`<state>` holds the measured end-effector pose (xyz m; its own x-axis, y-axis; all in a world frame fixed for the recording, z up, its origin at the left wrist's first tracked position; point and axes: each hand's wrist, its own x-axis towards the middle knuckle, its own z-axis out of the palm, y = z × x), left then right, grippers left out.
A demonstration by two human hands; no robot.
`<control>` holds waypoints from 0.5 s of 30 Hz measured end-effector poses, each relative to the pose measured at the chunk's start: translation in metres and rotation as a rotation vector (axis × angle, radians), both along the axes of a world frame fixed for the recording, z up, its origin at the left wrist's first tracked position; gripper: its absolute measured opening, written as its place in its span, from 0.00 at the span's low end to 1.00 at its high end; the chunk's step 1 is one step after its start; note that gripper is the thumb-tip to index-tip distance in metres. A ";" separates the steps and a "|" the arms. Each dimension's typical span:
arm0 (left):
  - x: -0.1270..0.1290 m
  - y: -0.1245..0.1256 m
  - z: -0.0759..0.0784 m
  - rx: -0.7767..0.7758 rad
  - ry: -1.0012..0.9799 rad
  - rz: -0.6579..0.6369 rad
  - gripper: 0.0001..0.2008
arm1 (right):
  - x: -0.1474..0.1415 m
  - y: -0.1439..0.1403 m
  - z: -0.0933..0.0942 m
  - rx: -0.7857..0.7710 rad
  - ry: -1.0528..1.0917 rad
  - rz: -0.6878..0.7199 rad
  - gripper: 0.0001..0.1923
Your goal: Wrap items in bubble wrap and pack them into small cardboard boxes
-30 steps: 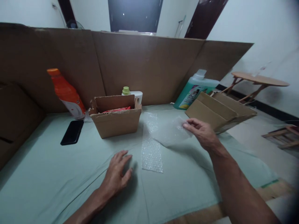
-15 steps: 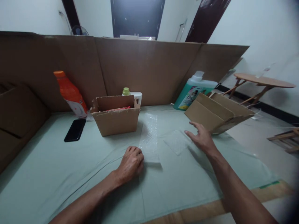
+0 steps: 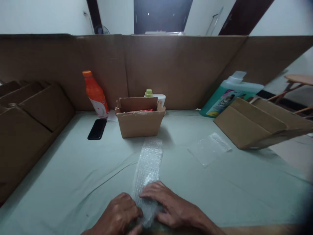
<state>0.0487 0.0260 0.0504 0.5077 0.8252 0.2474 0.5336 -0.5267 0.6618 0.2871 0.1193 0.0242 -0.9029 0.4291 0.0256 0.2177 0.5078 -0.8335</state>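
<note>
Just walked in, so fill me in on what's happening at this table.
A person has both hands on the near end of a long strip of clear bubble wrap lying on the pale green tablecloth. The left hand and right hand pinch and bunch that end. The strip runs away toward a small open cardboard box. A smaller clear plastic sheet lies flat to the right, untouched. A black phone and an orange bottle sit at the back left.
</note>
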 end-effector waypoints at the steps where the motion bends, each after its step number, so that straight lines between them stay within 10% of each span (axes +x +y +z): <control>1: -0.008 -0.003 -0.002 -0.061 -0.049 0.019 0.06 | 0.007 0.005 0.009 -0.028 -0.024 0.064 0.34; 4: -0.039 0.012 -0.006 -0.166 -0.180 0.258 0.16 | 0.030 0.035 0.036 -0.057 -0.077 -0.048 0.33; 9: -0.075 0.128 -0.010 -0.114 -0.411 0.669 0.32 | 0.017 0.133 0.046 0.063 0.062 -0.779 0.30; 15: -0.062 0.231 -0.015 -0.069 -0.540 0.656 0.37 | -0.038 0.215 0.028 0.130 0.180 -0.932 0.25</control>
<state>-0.0133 0.2569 0.0353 -0.2514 0.9333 0.2564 0.3185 -0.1704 0.9325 0.2492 0.3340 0.0525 -0.1779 0.9571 0.2289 0.4554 0.2863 -0.8430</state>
